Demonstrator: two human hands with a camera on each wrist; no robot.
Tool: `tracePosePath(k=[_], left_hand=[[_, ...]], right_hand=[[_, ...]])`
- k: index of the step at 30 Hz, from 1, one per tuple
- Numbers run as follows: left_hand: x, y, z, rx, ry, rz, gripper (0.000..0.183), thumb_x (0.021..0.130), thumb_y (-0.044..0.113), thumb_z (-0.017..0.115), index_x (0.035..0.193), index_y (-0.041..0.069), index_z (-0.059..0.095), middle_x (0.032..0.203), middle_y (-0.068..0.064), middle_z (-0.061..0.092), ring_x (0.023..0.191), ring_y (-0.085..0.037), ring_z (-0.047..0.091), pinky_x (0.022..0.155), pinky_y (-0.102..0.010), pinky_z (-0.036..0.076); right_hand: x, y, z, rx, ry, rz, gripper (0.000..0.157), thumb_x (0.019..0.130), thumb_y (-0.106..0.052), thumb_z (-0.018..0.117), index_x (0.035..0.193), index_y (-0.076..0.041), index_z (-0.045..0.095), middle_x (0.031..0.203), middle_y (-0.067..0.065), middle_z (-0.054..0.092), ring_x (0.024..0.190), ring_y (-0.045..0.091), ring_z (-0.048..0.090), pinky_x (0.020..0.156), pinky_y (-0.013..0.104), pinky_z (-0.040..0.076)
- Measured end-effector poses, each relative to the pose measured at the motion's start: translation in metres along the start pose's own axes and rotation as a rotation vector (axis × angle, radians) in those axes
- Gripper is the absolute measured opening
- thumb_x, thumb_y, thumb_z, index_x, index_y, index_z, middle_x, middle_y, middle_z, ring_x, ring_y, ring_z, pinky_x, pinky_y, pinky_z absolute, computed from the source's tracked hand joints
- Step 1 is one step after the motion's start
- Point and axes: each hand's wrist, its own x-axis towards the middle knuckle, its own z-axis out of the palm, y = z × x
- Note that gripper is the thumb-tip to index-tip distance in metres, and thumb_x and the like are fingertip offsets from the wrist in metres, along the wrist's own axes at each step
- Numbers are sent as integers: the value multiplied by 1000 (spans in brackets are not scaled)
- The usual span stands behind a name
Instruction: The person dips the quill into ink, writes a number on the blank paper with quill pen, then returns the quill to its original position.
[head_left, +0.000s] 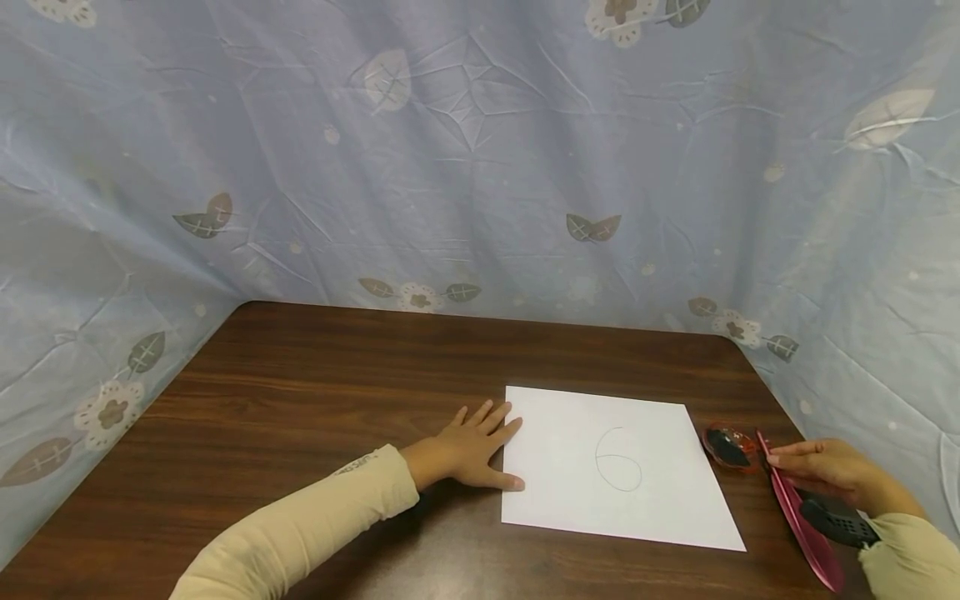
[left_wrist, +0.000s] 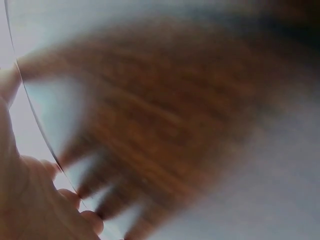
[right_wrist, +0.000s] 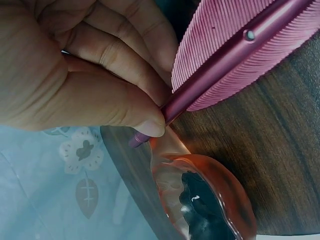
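My left hand (head_left: pixel 474 450) lies with its fingers spread on the left edge of a white sheet of paper (head_left: pixel 570 500). A thin pencil-like line on that sheet forms a figure 6 (head_left: pixel 619 460). At the table's right side my right hand (head_left: pixel 836 473) pinches a pink feather-shaped pen (right_wrist: pixel 230 55) between thumb and fingers, close to its narrow purple end. Just beyond that end, in the right wrist view, sits a see-through orange dish (right_wrist: pixel 235 192) with something dark and glossy inside. The left wrist view shows the palm close up, beside a blurred reflection.
The dark brown wooden table (head_left: pixel 300 383) stretches far to the left. A pale blue patterned cloth (head_left: pixel 450 167) hangs along its back and both sides. The orange dish stands between the sheet's right edge and the pen. A black strap (head_left: pixel 836 523) circles the right wrist.
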Motion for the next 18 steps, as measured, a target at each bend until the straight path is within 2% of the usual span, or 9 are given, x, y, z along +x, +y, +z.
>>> tracePosePath(k=[6,13,18], left_hand=[[0,1,-1,9,-5,-3,95,83,76,47,156,26,11,162,-1,-3,148,-27,-2,116,-56,4],[4,-1,1,27,8,-7,96,82,78,44,155,28,9,162,0,-4,148,-26,-3,116,-55,4],[4,-3,1,26,12,-6,95,82,78,44,155,28,10,162,0,-5,148,-26,-2,116,-56,5]], right_hand=[[-3,-2,2,-1,10,1,17,96,-13,58,99,-9,73,97,-11,69,88,-2,63,78,23,54],[0,-5,-1,-50,16,-11,26,97,-15,56,107,6,69,102,-8,68,89,-4,61,80,26,55],[3,-9,-3,-82,10,-20,33,99,-15,54,108,15,64,101,-3,69,88,1,65,79,25,55]])
